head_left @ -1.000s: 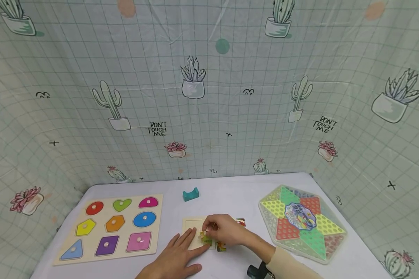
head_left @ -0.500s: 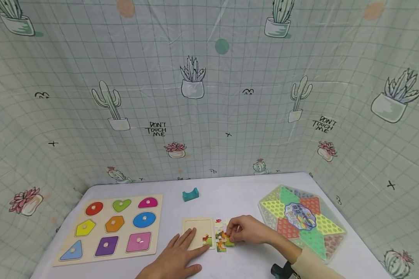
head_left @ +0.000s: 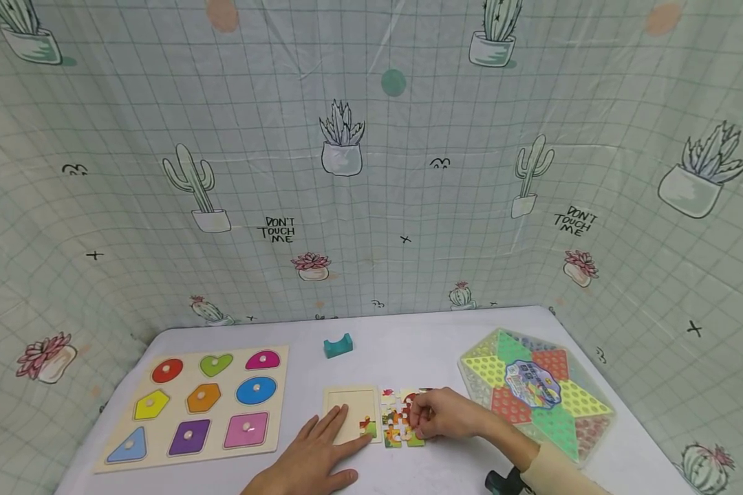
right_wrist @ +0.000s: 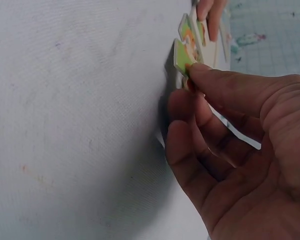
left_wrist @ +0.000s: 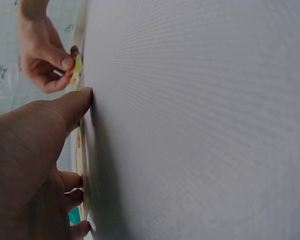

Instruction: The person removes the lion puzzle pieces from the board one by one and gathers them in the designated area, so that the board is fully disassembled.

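In the head view my left hand lies spread over the near left part of a shallow wooden puzzle tray, thumb by its lower edge. One picture piece sits in the tray's lower right corner. Just right of the tray is a block of colourful jigsaw pieces. At that block's right side is my right hand. Its thumb and finger pinch a green-edged jigsaw piece, which stands tilted in the right wrist view. Parts of the block are hidden behind the right hand.
To the left lies a wooden board of knobbed coloured shapes. A hexagonal game board with coloured triangles is at the right. A small teal block stands at the back. A patterned curtain rises behind the table.
My right hand has moved from over the tray to the loose pieces at its right, with a green-edged piece in its fingers. The left hand has stayed put.
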